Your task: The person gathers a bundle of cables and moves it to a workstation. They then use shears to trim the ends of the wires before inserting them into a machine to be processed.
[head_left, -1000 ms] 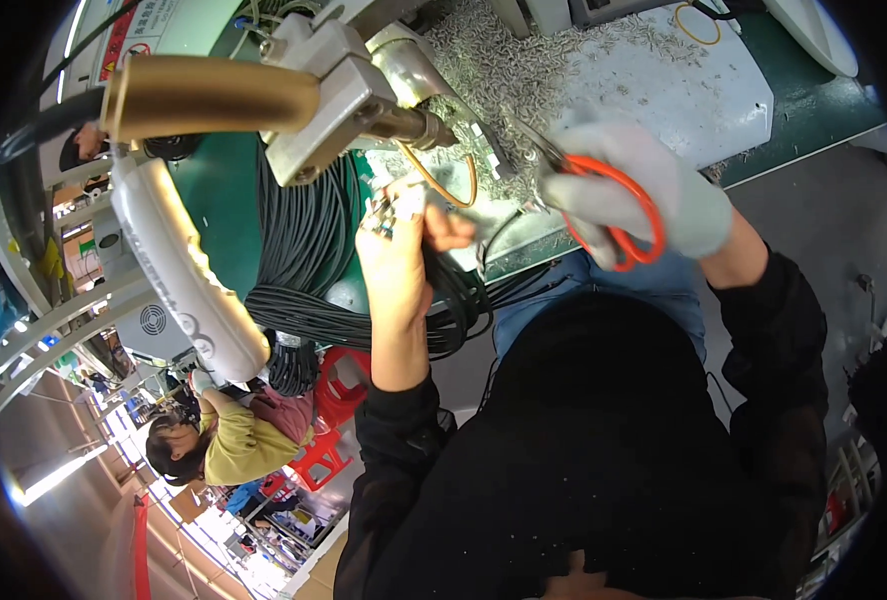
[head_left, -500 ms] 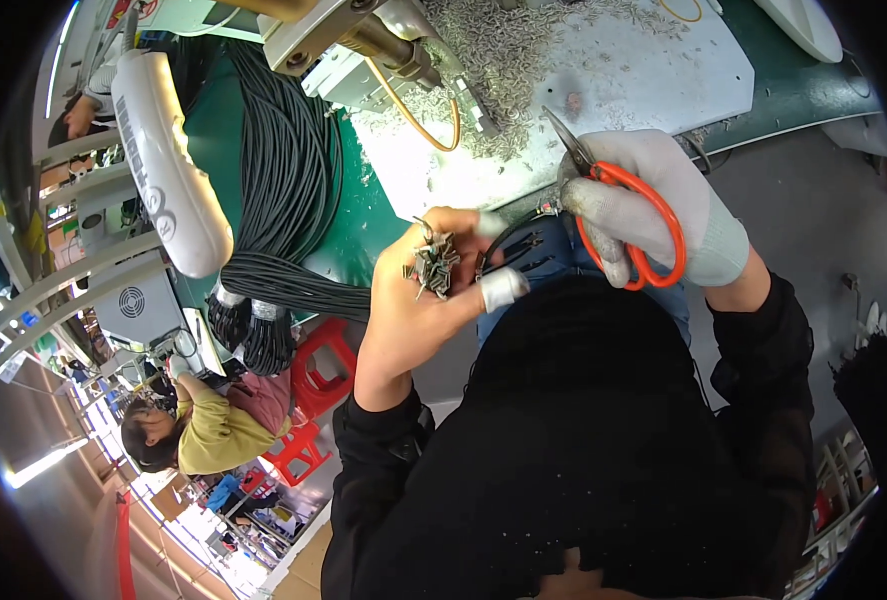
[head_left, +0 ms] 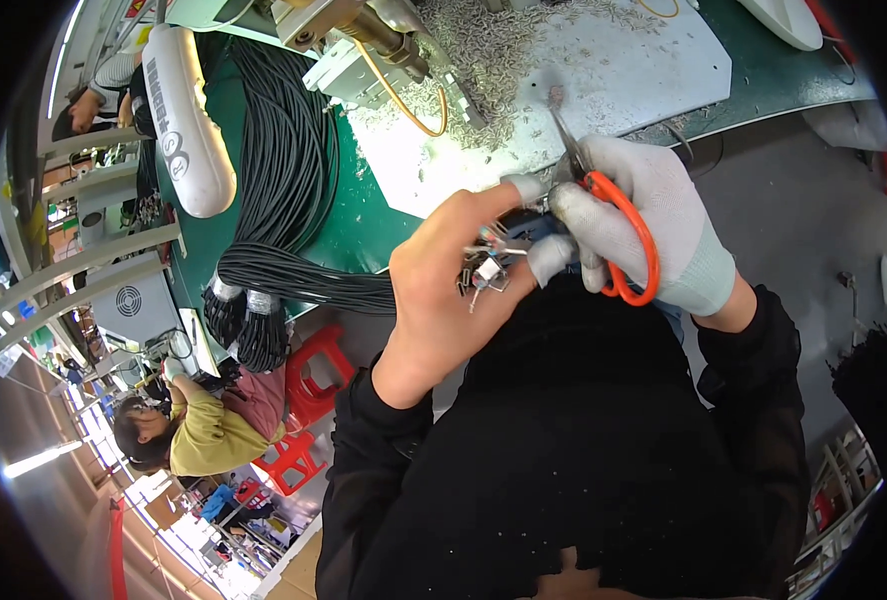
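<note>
My left hand (head_left: 429, 290) is bare apart from white covers on its thumb and fingertip. It is closed around a small bunch of cable ends (head_left: 486, 270), whose thin, partly coloured wires and metal tips stick out of the grip. My right hand (head_left: 654, 205), in a white knit glove, grips scissors with orange-red handles (head_left: 650, 250). Their dark blades (head_left: 570, 150) point up and away, toward the table. The fingertips of both hands come close together above my lap, and what lies between them is too blurred to tell.
A press machine (head_left: 364, 40) stands over a pale plate (head_left: 654, 70) strewn with small metal bits. Long black cables (head_left: 279, 150) lie on the green table (head_left: 359, 225) beside a white lamp (head_left: 189, 130). A seated co-worker (head_left: 204, 430) and red stools (head_left: 314, 375) are at left.
My left hand has turned and moved right, toward my gloved hand. The scissors have shifted slightly left with the blades more upright. The wire ends in my left hand now show coloured strands.
</note>
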Motion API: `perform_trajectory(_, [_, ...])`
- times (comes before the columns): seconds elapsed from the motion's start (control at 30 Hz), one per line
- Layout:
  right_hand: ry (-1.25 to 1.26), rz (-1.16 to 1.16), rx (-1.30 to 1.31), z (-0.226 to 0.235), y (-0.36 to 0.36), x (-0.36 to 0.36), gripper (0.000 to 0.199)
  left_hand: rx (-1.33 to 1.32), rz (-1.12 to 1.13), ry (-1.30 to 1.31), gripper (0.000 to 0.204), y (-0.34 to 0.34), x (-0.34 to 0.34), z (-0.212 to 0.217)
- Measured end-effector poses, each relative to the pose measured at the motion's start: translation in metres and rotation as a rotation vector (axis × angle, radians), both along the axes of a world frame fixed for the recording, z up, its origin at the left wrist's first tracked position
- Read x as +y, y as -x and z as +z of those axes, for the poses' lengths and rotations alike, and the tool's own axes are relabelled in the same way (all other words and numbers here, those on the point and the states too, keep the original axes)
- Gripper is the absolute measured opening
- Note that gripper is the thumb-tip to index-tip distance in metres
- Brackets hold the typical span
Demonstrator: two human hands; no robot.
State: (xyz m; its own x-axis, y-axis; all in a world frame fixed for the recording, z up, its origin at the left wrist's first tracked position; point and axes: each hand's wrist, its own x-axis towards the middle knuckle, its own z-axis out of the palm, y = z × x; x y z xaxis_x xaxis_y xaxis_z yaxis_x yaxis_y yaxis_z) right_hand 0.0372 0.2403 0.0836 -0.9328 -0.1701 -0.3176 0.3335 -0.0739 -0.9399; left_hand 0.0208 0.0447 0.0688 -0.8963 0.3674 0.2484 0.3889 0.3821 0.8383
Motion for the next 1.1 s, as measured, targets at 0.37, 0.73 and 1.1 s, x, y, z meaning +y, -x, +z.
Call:
perform_trajectory(0.37, [-0.200, 0.142, 0.141, -0.016, -0.012, 0.009, 0.014, -0.465, -0.059, -0.298, 0.016, 0.009, -0.015, 0.003])
perform_trajectory(0.73, [-0.228, 0.219, 0.360, -0.006, 0.002, -0.017, 0.015, -0.866, -0.020, -0.442, 0.037, 0.003, 0.001, 0.005])
perform_trajectory(1.1, [0.090, 0.007, 0.061, -0.003, -0.007, 0.011, 0.020, -0.553, -0.233, -0.187, 0.018, 0.001, -0.004, 0.006])
